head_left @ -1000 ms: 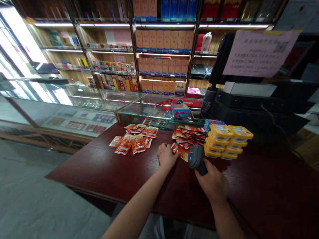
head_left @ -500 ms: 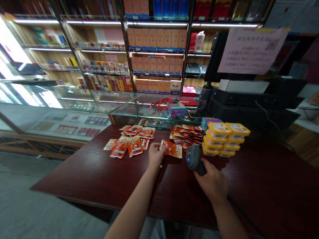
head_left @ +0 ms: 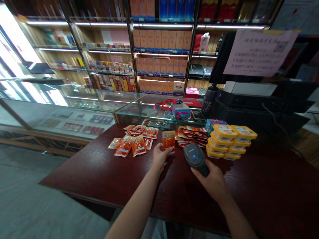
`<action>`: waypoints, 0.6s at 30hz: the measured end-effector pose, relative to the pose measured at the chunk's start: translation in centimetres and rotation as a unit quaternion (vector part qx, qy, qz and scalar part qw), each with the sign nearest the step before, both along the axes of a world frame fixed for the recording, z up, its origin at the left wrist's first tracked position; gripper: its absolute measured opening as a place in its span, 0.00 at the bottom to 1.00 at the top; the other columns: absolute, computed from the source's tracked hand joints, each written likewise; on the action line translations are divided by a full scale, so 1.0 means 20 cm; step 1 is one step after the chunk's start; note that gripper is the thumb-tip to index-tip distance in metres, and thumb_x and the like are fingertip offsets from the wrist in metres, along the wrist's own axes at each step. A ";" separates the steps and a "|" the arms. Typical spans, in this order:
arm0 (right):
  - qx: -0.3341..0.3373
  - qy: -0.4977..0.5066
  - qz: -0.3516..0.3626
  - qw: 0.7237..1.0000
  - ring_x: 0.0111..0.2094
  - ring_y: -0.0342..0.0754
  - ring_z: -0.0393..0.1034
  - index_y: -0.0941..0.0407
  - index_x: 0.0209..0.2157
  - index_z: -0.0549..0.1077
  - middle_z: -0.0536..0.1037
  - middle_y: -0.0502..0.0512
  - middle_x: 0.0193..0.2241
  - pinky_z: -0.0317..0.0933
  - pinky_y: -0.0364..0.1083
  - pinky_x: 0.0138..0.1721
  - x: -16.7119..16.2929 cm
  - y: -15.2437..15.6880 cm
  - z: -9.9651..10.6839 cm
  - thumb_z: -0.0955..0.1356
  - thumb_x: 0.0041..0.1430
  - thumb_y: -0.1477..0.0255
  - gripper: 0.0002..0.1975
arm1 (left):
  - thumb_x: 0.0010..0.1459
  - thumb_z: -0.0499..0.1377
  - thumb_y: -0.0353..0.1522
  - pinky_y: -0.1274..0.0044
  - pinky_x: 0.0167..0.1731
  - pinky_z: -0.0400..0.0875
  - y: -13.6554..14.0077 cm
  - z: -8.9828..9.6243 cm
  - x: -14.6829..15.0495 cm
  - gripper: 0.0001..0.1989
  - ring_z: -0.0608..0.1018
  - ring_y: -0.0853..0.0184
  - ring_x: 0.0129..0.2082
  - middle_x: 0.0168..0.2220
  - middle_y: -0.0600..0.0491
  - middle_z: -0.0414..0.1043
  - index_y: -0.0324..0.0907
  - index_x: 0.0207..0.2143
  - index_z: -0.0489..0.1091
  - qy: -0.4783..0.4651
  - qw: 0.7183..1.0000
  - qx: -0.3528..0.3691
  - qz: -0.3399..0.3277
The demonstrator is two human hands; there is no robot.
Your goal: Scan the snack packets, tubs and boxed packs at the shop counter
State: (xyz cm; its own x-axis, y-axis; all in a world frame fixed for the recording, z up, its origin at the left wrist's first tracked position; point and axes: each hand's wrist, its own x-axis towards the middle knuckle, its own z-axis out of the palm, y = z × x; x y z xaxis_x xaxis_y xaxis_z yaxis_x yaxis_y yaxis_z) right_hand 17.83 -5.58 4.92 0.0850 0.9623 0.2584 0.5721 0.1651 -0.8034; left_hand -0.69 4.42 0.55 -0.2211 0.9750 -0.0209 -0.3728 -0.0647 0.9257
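Observation:
Between the fingers of my left hand point(head_left: 160, 157) is an orange snack packet point(head_left: 168, 140), held upright just above the table. My right hand point(head_left: 213, 179) is wrapped round the handle of a dark barcode scanner point(head_left: 194, 156), its blue light lit and its head beside the packet. To the left, several similar packets point(head_left: 131, 143) lie loosely spread on the dark wooden table point(head_left: 119, 181). Behind the scanner is a heaped pile of more orange packets point(head_left: 191, 134). Right of that pile stand stacked yellow-lidded tubs point(head_left: 225, 132).
A glass display counter point(head_left: 147, 109) borders the table's far side, with an open colourful box point(head_left: 181, 111) on it. At the right stands a monitor with a paper notice point(head_left: 260, 53) over black equipment point(head_left: 254, 109). Lit shelves of boxes point(head_left: 161, 41) line the back wall.
The packet in my left hand has turned from lying sideways to upright. My right hand has tilted the scanner, its head now pointing more to the left and forward. The view has shifted slightly.

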 end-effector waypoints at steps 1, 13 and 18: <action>-0.021 0.062 0.025 0.998 0.23 0.47 0.70 0.56 0.35 0.72 0.76 0.53 0.25 0.62 0.44 0.25 -0.01 0.00 0.02 0.67 0.50 0.57 0.17 | 0.32 0.71 0.34 0.73 0.27 0.75 0.01 -0.01 0.00 0.23 0.78 0.66 0.25 0.28 0.52 0.75 0.38 0.30 0.64 0.002 1.000 0.003 0.000; -0.133 0.292 0.105 0.941 0.10 0.36 0.52 0.58 0.31 0.67 0.63 0.40 0.10 0.48 0.37 0.12 -0.13 -0.06 0.05 0.72 0.44 0.54 0.23 | 0.31 0.71 0.35 0.72 0.32 0.74 0.02 -0.06 -0.01 0.24 0.78 0.63 0.30 0.31 0.49 0.76 0.38 0.33 0.68 0.055 0.998 0.025 0.023; -0.140 0.279 0.106 0.944 0.10 0.37 0.53 0.57 0.30 0.66 0.63 0.40 0.10 0.49 0.38 0.12 -0.13 -0.06 0.06 0.70 0.46 0.54 0.21 | 0.30 0.71 0.36 0.75 0.29 0.73 0.03 -0.07 -0.01 0.23 0.77 0.66 0.27 0.27 0.53 0.74 0.39 0.29 0.67 0.054 0.998 0.013 0.035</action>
State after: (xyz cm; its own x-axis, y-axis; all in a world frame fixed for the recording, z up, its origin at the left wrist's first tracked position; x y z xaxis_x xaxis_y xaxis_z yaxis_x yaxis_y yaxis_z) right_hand 15.25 -6.79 6.12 -0.0695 0.9969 -0.0360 0.0250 -0.0343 -0.9991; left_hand -0.82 4.93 -0.79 -0.2877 0.9572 0.0326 -0.2652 -0.1123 0.9576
